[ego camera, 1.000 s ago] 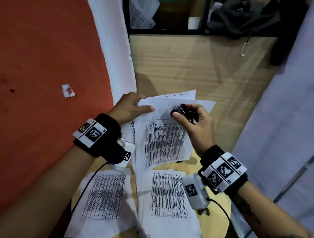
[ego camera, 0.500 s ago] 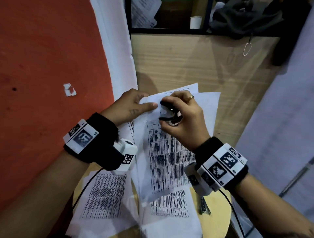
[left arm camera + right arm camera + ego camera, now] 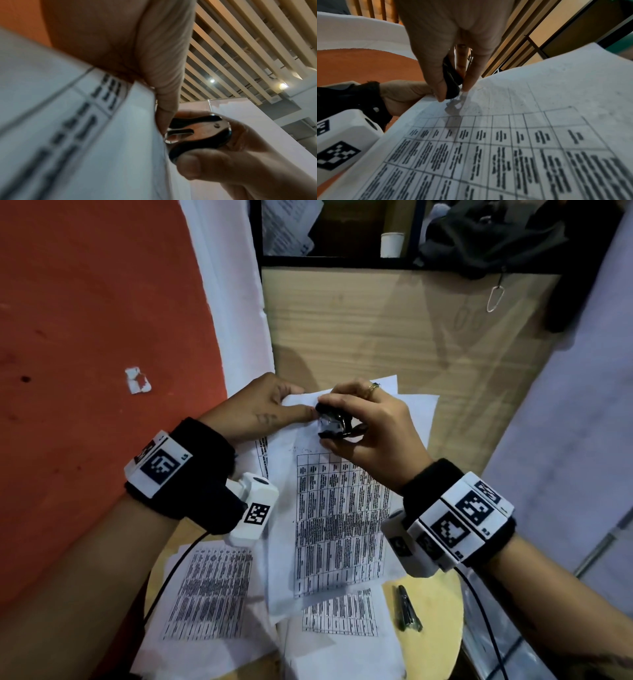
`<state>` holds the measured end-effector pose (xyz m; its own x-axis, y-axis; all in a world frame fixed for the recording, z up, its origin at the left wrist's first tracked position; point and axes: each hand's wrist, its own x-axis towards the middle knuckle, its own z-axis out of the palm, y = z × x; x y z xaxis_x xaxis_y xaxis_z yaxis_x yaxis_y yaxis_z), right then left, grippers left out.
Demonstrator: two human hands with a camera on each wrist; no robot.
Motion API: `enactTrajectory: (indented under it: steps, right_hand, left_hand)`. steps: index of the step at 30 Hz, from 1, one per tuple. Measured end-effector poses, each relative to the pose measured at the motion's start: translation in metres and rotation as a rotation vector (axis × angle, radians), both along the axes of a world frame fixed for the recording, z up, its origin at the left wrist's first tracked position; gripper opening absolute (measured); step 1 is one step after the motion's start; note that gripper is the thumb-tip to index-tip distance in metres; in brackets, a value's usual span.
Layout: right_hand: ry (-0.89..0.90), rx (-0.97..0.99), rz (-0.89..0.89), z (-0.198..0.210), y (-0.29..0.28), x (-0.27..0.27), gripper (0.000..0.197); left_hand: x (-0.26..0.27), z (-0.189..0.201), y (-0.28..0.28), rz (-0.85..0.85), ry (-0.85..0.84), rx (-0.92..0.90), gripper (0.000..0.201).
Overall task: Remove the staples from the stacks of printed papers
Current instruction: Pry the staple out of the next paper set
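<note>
A stack of printed table sheets [image 3: 342, 508] lies on a round yellow table [image 3: 438, 628]. My left hand [image 3: 298, 401] pinches its top left corner, thumb on top. My right hand [image 3: 323, 421] grips a black staple remover [image 3: 337, 424], thumb and finger on its two wings. Its metal jaws meet that corner right beside my left thumb. The left wrist view shows the staple remover [image 3: 197, 134] at the paper's edge. In the right wrist view the staple remover [image 3: 452, 81] presses down on the crumpled corner of the sheets [image 3: 522, 135]. No staple is visible.
Two more printed stacks lie nearer me, one at lower left [image 3: 212, 590] and one partly under the held stack [image 3: 339, 618]. A dark narrow object [image 3: 407, 607] lies on the table at right. A wooden panel [image 3: 376, 330] stands behind, a red wall [image 3: 85, 337] at left.
My right hand has carried the staple remover left to the top left corner, beside my left thumb. The held stack has slid toward me over the lower stack.
</note>
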<state>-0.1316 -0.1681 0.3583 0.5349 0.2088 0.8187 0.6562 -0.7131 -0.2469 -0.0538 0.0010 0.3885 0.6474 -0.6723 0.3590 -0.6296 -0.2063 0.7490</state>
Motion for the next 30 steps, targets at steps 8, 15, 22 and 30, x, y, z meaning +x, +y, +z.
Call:
enactTrajectory:
  steps: [8, 15, 22, 30]
  right_hand:
    - [-0.033, -0.177, -0.033, 0.007, 0.0, -0.001, 0.04]
    - [-0.114, -0.345, -0.086, 0.016, 0.0, -0.002, 0.03]
    - [-0.115, -0.335, -0.107, 0.016, 0.004, -0.001, 0.028]
    - [-0.132, -0.264, -0.113, 0.017, 0.007, -0.001, 0.024]
  left_hand:
    - [-0.001, -0.002, 0.002, -0.097, 0.066, -0.035, 0.028]
    - [-0.001, 0.002, 0.005, -0.131, 0.117, -0.023, 0.007]
    - [-0.003, 0.001, 0.006, -0.154, 0.208, -0.075, 0.004]
    - [-0.008, 0.001, 0.005, -0.149, 0.293, -0.143, 0.008]
